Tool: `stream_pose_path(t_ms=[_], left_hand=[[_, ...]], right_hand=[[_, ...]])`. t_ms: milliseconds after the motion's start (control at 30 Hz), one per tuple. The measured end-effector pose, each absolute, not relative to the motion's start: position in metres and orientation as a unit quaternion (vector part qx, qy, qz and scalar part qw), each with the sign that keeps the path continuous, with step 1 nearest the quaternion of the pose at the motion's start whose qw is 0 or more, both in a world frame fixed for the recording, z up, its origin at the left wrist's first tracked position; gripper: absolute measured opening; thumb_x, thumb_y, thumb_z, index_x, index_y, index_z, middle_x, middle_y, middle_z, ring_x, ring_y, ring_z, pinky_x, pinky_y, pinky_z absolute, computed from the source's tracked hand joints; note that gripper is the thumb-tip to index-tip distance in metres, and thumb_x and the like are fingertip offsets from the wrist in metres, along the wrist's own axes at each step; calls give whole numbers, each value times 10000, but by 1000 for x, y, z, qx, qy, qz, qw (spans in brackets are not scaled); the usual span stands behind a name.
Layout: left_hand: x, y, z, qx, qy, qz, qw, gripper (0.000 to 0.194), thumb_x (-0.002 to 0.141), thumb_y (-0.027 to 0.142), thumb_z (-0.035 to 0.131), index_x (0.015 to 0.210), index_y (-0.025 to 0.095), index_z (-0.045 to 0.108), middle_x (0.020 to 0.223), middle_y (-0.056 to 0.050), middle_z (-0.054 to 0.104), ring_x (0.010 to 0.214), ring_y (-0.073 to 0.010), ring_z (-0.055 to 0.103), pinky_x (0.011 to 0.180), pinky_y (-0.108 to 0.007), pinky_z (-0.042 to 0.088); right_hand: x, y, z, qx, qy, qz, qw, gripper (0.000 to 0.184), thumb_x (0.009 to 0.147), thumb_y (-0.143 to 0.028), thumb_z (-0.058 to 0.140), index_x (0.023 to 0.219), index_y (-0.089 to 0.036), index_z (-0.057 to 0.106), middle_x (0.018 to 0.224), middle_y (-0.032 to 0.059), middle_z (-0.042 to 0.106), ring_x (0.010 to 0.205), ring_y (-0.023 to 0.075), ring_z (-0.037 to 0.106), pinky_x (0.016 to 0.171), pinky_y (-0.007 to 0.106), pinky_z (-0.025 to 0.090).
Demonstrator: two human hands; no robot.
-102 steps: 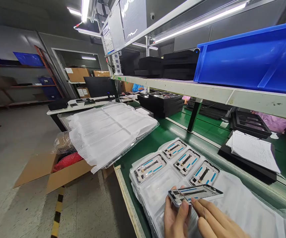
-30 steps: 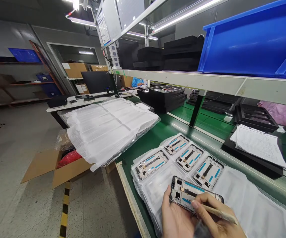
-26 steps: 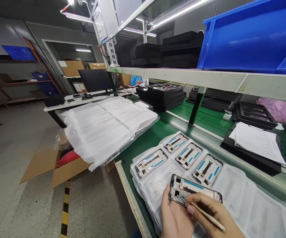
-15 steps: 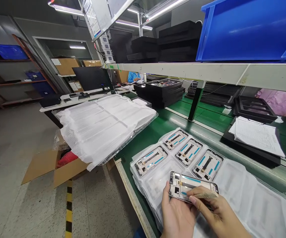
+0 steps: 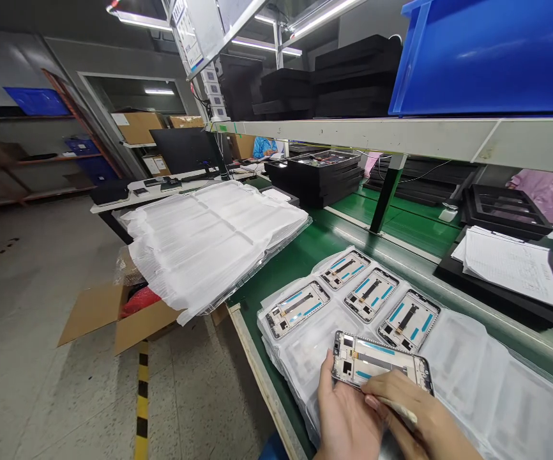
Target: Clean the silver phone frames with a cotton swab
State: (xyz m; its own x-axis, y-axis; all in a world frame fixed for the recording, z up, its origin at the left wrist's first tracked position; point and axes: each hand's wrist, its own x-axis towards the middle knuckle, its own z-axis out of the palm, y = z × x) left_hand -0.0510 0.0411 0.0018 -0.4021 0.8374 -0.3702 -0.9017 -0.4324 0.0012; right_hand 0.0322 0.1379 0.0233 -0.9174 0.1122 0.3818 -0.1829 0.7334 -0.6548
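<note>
**Pale stick (image 5: 398, 409) meets phone frame (image 5: 382, 362) in two bare hands above bagged row**

The left hand (image 5: 348, 415) cradles the phone frame from below, its fingers curled behind and its thumb (image 5: 325, 383) up against the near edge, so the grip is firm but partly open. The frame sits tilted just above the hands, its back with blue strips facing up. The right hand (image 5: 420, 421) curls closed around the pale stick, and its fingers (image 5: 391, 383) rest on the frame's lower edge. The stick's tip is hidden behind those fingers, so where it lands cannot be told.

Just beyond the hands lie the bagged frames (image 5: 371, 294), four in a row on slick plastic. The frame has only the left hand beneath it, so a slip could drop it onto them. Beside the left hand, the bench edge (image 5: 257, 364) runs toward the floor, and a frame skidding off the plastic could go over it. A sudden jab of the stick could also score the blue strips or catch the frame's exposed parts.
</note>
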Motion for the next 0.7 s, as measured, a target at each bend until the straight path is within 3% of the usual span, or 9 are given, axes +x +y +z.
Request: stream_pose_path(t_ms=[167,467,700], left_hand=[[-53,41,4,-184,95,819,535,730,959,590,323,1196,-11,662,1325,-237,616,1212,-352,579,999,-437,479],[-51,40,9,-184,119,827,518,675,950,555,358,1094,1,717,1262,-231,657,1149,-349,611,953,-429,504],[-52,40,8,-213,92,820,523,612,962,527,405,1053,12,722,1203,-225,688,961,-272,671,784,-341,524]], right_hand=[[31,139,20,-33,-887,386,252,165,1006,-294,551,963,-243,702,898,24,759,808,154,745,722,193,607],[27,136,33,37,-896,382,225,187,997,-216,526,1030,-266,703,929,40,775,792,183,741,727,227,610],[29,137,32,46,-896,361,254,212,980,-190,546,1114,-298,669,927,15,770,779,178,743,701,219,612]])
